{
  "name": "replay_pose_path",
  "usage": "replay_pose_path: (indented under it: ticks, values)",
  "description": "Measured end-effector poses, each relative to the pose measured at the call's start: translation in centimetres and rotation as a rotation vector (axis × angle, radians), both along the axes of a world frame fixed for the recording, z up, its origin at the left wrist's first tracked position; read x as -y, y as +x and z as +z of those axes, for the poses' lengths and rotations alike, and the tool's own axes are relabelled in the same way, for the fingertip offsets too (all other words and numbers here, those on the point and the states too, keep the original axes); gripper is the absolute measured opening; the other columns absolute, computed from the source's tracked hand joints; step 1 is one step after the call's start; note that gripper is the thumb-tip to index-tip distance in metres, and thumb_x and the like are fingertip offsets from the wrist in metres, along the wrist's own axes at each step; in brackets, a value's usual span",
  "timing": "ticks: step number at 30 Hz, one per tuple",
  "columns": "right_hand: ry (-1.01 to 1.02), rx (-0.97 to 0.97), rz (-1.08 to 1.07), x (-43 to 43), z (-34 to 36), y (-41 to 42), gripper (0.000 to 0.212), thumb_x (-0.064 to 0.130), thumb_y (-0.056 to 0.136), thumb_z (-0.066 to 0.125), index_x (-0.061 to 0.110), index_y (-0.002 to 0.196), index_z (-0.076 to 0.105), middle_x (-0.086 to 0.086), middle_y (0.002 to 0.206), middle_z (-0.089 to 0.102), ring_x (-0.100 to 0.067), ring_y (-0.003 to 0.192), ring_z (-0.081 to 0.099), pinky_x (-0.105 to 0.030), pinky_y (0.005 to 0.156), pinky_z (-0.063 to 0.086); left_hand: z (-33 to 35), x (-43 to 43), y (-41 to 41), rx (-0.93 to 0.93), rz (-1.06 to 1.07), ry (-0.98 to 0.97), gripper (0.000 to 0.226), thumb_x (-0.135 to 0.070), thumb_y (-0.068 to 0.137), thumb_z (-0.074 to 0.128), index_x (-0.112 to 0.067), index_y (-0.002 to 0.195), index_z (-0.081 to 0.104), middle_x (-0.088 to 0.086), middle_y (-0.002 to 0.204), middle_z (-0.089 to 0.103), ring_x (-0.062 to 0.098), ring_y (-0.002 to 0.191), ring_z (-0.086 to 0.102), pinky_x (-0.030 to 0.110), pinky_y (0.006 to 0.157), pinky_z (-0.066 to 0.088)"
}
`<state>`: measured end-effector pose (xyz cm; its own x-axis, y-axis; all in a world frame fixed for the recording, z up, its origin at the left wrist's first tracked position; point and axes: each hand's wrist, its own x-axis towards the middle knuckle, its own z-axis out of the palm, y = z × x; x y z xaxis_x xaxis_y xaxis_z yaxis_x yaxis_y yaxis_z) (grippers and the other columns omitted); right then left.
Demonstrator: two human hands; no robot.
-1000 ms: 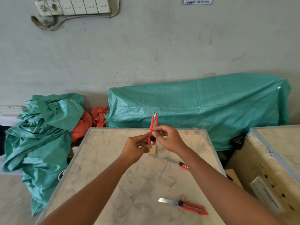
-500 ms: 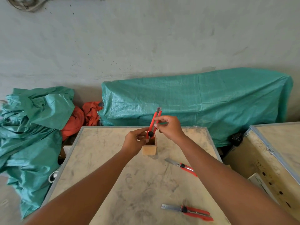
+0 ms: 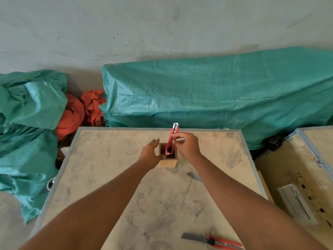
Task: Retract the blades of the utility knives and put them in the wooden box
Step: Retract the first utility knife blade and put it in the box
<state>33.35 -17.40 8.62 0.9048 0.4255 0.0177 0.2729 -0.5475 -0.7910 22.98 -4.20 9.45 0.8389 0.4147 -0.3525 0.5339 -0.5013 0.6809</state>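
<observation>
A small wooden box [image 3: 168, 162] stands upright near the far middle of the table. My right hand [image 3: 187, 146] pinches a red utility knife [image 3: 172, 138] that stands almost upright, its lower end inside the box's opening. My left hand [image 3: 151, 155] rests against the box's left side, fingers spread, holding nothing. A second red knife [image 3: 214, 241] lies at the near edge with its blade out. Only the grey blade tip of a third knife [image 3: 193, 176] shows beside my right forearm; the rest is hidden.
The table [image 3: 108, 177] is a pale board with a metal rim. Green tarps [image 3: 216, 98] and orange cloth [image 3: 75, 112] lie behind and to the left. A wooden crate [image 3: 302, 170] with a metal edge stands to the right.
My right hand has lowered the knife from in front of me into the box. My left hand let go of the knife and now rests against the box. The view tilted down.
</observation>
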Motion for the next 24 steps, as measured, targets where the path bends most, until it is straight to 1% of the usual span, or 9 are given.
replay_pose_path:
  ticks: [2, 4, 5, 7, 9, 14, 17, 20, 24]
  values:
    - [-0.032, 0.007, 0.010, -0.2, -1.6, 0.4, 0.027, 0.004, 0.084, 0.078, 0.018, 0.107, 0.079, -0.003, 0.107, 0.078, -0.017, 0.081, 0.073, -0.014, 0.075, 0.055, -0.8, -0.1, 0.5, -0.067, -0.010, 0.004, 0.078, -0.019, 0.083, 0.076, -0.014, 0.148, 0.034, 0.007, 0.153, 0.040, 0.028, 0.139, 0.039, 0.035, 0.109, 0.036]
    - [-0.056, 0.003, 0.023, -0.4, -2.7, 0.7, 0.025, 0.003, 0.086, 0.076, 0.017, 0.107, 0.079, -0.005, 0.109, 0.078, -0.018, 0.089, 0.073, -0.009, 0.075, 0.050, -1.4, -0.1, 0.7, -0.084, -0.020, -0.012, 0.068, -0.016, 0.084, 0.074, -0.013, 0.144, 0.042, 0.009, 0.142, 0.053, 0.029, 0.131, 0.049, 0.032, 0.099, 0.042]
    - [-0.065, 0.002, 0.030, -0.4, -3.0, 0.8, 0.025, 0.002, 0.086, 0.074, 0.016, 0.107, 0.079, -0.006, 0.109, 0.078, -0.019, 0.093, 0.072, -0.008, 0.078, 0.049, -1.7, 0.0, 0.8, -0.080, -0.023, -0.019, 0.063, -0.014, 0.084, 0.074, -0.014, 0.141, 0.046, 0.008, 0.137, 0.058, 0.028, 0.128, 0.053, 0.029, 0.094, 0.041]
    - [-0.078, 0.003, 0.050, -0.6, -3.4, 1.0, 0.024, 0.000, 0.088, 0.072, 0.014, 0.107, 0.079, -0.008, 0.111, 0.077, -0.021, 0.099, 0.071, -0.019, 0.088, 0.054, -2.1, 0.1, 0.9, -0.076, -0.024, -0.033, 0.058, -0.011, 0.085, 0.072, -0.017, 0.138, 0.051, 0.007, 0.132, 0.062, 0.026, 0.124, 0.055, 0.025, 0.090, 0.038]
    - [-0.090, -0.001, 0.057, -0.6, -3.6, 1.0, 0.024, 0.001, 0.089, 0.070, 0.013, 0.108, 0.079, -0.009, 0.112, 0.076, -0.023, 0.101, 0.070, -0.028, 0.095, 0.054, -2.3, 0.2, 1.0, -0.089, -0.002, -0.054, 0.057, -0.010, 0.085, 0.072, -0.018, 0.138, 0.051, 0.007, 0.133, 0.062, 0.026, 0.123, 0.055, 0.027, 0.094, 0.040]
    - [-0.101, 0.005, 0.069, -0.5, -4.2, 1.1, 0.022, 0.003, 0.090, 0.071, 0.012, 0.108, 0.079, -0.008, 0.113, 0.076, -0.023, 0.103, 0.070, -0.025, 0.095, 0.050, -2.8, 0.3, 1.2, -0.118, 0.061, -0.094, 0.060, -0.010, 0.085, 0.072, -0.017, 0.140, 0.049, 0.006, 0.135, 0.061, 0.026, 0.124, 0.056, 0.033, 0.098, 0.045]
    - [-0.074, 0.016, 0.071, -0.2, -4.3, 1.2, 0.022, 0.001, 0.088, 0.072, 0.012, 0.105, 0.079, -0.008, 0.110, 0.077, -0.023, 0.103, 0.070, -0.033, 0.099, 0.054, -2.9, 0.4, 1.1, -0.107, 0.086, -0.099, 0.064, -0.010, 0.085, 0.073, -0.016, 0.142, 0.045, 0.006, 0.136, 0.060, 0.026, 0.125, 0.055, 0.034, 0.099, 0.046]
    - [-0.057, 0.016, 0.076, 0.2, -4.0, 1.1, 0.023, 0.000, 0.087, 0.072, 0.013, 0.104, 0.079, -0.008, 0.109, 0.077, -0.023, 0.102, 0.071, -0.035, 0.099, 0.055, -2.6, 0.9, 0.8, -0.084, 0.112, -0.105, 0.070, -0.010, 0.085, 0.073, -0.018, 0.145, 0.040, 0.006, 0.137, 0.059, 0.026, 0.125, 0.055, 0.035, 0.097, 0.049]
    - [-0.039, 0.035, 0.064, 1.4, -3.3, 0.7, 0.024, -0.002, 0.085, 0.074, 0.013, 0.103, 0.080, -0.009, 0.109, 0.077, -0.023, 0.100, 0.070, -0.026, 0.093, 0.051, -2.0, 1.5, 0.0, -0.038, 0.128, -0.095, 0.072, -0.012, 0.083, 0.075, -0.025, 0.145, 0.041, 0.006, 0.137, 0.059, 0.027, 0.126, 0.055, 0.038, 0.094, 0.052]
